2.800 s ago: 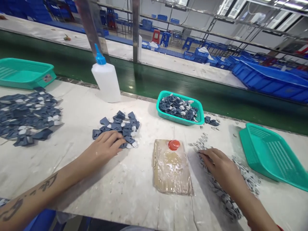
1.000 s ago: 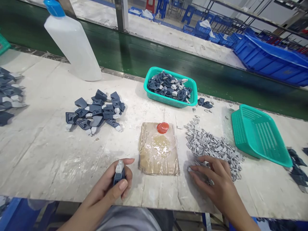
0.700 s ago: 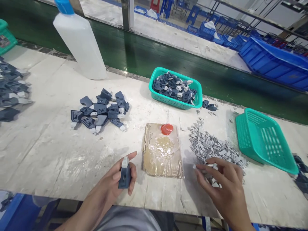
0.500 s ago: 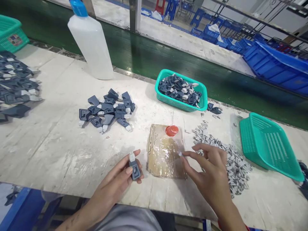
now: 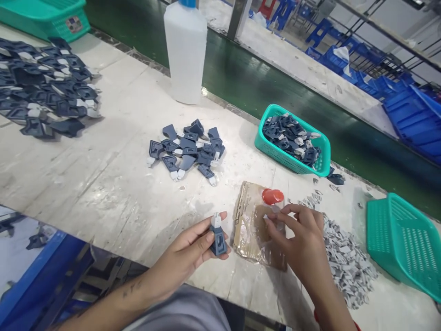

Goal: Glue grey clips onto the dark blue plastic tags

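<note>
White scuffed desk [image 5: 86, 184], glue-stained. Behind it a dark green conveyor belt [image 5: 248, 87], then a second pale bench [image 5: 303, 69]. Blue crates [image 5: 413, 119] stacked right, blue stools [image 5: 317, 32] further back. Metal post [image 5: 237, 14] rising. Bright, even factory light.

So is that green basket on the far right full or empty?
Empty, as far as it shows: the green basket sits tilted, its slotted bottom bare; its right end is cut off by the frame.

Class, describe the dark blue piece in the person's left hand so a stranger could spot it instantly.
Start at the taped cardboard pad near the table's front edge. Just left of it, the left hand grips one dark blue piece. Unlike the piled pieces, it stands alone, pale tip up.
</note>
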Demonstrator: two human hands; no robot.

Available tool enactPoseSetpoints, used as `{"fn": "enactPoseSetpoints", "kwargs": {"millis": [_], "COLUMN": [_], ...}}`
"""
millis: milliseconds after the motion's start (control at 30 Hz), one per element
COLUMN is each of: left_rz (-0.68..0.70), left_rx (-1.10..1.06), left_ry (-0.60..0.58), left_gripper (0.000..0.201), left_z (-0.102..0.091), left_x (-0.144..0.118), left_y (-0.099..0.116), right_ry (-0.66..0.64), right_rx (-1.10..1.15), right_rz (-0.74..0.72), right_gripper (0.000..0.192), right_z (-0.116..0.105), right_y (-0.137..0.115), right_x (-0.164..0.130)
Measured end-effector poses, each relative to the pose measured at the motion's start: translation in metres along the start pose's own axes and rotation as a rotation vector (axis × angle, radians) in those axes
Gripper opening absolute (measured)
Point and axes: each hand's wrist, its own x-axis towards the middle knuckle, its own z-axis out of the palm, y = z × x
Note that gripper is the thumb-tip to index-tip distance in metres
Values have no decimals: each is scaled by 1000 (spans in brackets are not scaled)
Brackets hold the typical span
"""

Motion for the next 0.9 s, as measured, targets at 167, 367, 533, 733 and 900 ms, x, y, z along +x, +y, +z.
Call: {"fn": "enactPoseSetpoints", "kwargs": {"millis": [167, 367, 533, 733, 900], "left_rz": [2, 68, 50, 52, 50], "left_rx": [-44, 2, 137, 183, 315], "left_ry": [33, 38, -3, 33, 10], "left_gripper": [31, 27, 19, 25, 21], "left_z": [0, -5, -5, -3, -1], "left_x": [-3, -4, -3, -3, -2], "left_y": [-3, -8, -6, -5, -3], "right_ry": [-5, -1, 70, 205, 240], "right_rx": [-56, -71, -46, -51, -76], "right_rz": [-61, -59, 17, 137, 215], "right_gripper": [6, 7, 7, 13, 12], "right_z": [1, 0, -19, -20, -14], "right_y": [5, 3, -11, -25, -26], "right_x": [-2, -1, 0, -12, -20]}}
